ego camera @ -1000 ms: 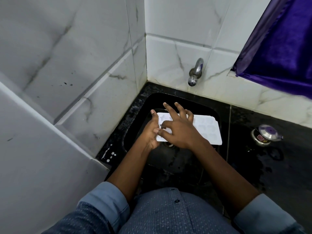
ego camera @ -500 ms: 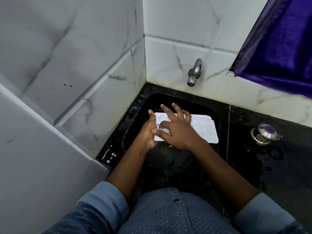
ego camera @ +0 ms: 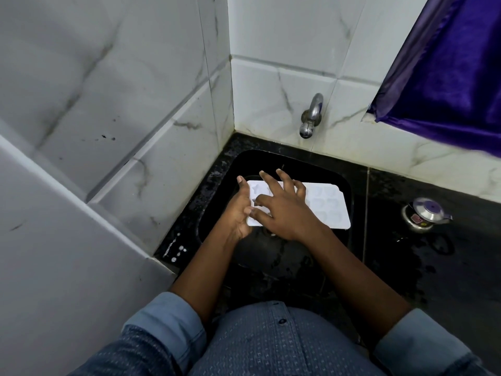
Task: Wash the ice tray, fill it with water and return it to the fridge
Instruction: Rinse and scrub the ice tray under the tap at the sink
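I'm facing a corner of white marble-look wall tiles (ego camera: 108, 77) w/ grey veins; a few dark specks on the left wall. Black stone bench (ego camera: 423, 270), wet in patches, runs along the back wall. Purple curtain (ego camera: 447, 63) hangs top right. Light's dim, even.

Dim, even indoor light, the back wall tiles (ego camera: 284, 50) brighter than the left wall (ego camera: 95, 77); black sink (ego camera: 271, 253) lost in shadow, white ice tray (ego camera: 325, 204) the brightest patch. Faint sheen on wet desk (ego camera: 433, 253) and tap (ego camera: 311, 115). Tile lines bend toward the frame edges
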Available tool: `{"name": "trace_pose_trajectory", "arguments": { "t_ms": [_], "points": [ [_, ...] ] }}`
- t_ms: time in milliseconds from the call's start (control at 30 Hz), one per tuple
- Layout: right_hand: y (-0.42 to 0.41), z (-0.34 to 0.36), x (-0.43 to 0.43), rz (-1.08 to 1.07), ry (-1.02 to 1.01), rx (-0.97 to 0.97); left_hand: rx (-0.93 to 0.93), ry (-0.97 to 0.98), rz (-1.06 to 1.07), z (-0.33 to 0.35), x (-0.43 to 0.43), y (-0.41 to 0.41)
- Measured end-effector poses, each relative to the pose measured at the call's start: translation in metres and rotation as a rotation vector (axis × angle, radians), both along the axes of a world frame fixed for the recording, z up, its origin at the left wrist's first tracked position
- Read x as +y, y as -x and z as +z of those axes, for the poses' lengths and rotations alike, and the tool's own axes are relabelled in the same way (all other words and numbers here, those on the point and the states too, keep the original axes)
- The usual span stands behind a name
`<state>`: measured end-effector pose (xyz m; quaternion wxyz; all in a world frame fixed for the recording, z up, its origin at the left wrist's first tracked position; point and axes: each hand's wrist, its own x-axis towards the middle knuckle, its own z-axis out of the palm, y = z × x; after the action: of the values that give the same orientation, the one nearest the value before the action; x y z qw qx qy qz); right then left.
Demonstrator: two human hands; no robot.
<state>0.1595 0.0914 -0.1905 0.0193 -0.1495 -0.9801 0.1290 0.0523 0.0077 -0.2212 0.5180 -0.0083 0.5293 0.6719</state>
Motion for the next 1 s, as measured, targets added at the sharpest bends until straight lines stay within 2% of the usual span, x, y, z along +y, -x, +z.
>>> {"name": "trace_pose_trajectory", "arguments": {
  "t_ms": [100,233,367,500,667,833,1000],
  "points": [
    [-0.001,-0.002,-0.001,0.003,-0.002,0.061,-0.007,0.031,0.014,0.002,-0.001,-0.001],
    [-0.001,0.000,-0.003,-0.019,0.009,0.000,-0.043,0.036,-0.023,0.009,-0.002,-0.001],
    [0.000,0.001,-0.003,-0.005,0.016,0.069,-0.030,0.014,-0.064,0.010,-0.007,-0.005],
    [0.000,0.001,-0.004,-0.010,0.007,-0.015,-0.041,0.040,-0.043,0.010,-0.007,-0.004],
    [-0.003,-0.003,-0.006,0.004,0.030,0.116,-0.024,0.057,-0.018,0.009,-0.010,-0.004],
    [-0.002,0.000,-0.004,-0.019,0.044,0.010,-0.046,0.079,0.012,0.007,-0.007,-0.002],
    [0.000,-0.002,-0.006,0.011,0.009,0.132,-0.042,0.063,-0.018,0.007,-0.010,-0.002]
  ]
}}
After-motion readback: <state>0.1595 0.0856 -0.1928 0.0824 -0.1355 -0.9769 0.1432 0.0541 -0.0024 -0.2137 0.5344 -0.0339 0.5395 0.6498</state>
